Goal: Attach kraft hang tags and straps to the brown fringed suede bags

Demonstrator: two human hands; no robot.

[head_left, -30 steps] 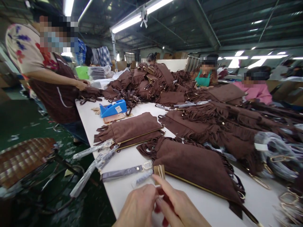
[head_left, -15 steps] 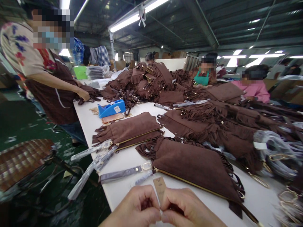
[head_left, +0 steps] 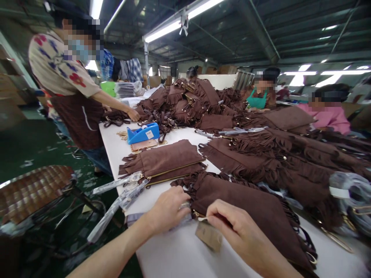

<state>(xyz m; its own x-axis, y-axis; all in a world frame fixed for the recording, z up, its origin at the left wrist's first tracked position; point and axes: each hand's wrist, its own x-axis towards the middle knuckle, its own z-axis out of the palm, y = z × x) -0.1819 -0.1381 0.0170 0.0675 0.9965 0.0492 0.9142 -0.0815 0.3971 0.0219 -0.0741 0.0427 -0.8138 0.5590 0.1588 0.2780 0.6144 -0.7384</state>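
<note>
A dark brown fringed zip pouch point(head_left: 240, 200) lies on the white table. At its near-left corner, my left hand point(head_left: 169, 210) is closed with curled fingers over the clasp end of the plastic-wrapped wrist strap point(head_left: 136, 218); its fingertips partly hide the clasp. My right hand point(head_left: 234, 224) pinches the white string of a tan cardboard hang tag point(head_left: 209, 235). The tag dangles below the fingers, close to the zip end of the pouch. Behind my left hand lie stacked brown pouches point(head_left: 168, 158) with plastic-wrapped straps over the table's left edge.
Farther back stands a blue tape dispenser point(head_left: 143, 133) beside a phone point(head_left: 143, 145). Heaped brown fringed pouches point(head_left: 185, 100) cover the far table. A co-worker point(head_left: 72, 85) stands at left; others sit beyond. A brown chair point(head_left: 34, 189) is at left.
My hands have moved apart and forward to the pouch's zip corner. The left has gone onto the strap; the right has carried the tag there by its string. The view has shifted left.
</note>
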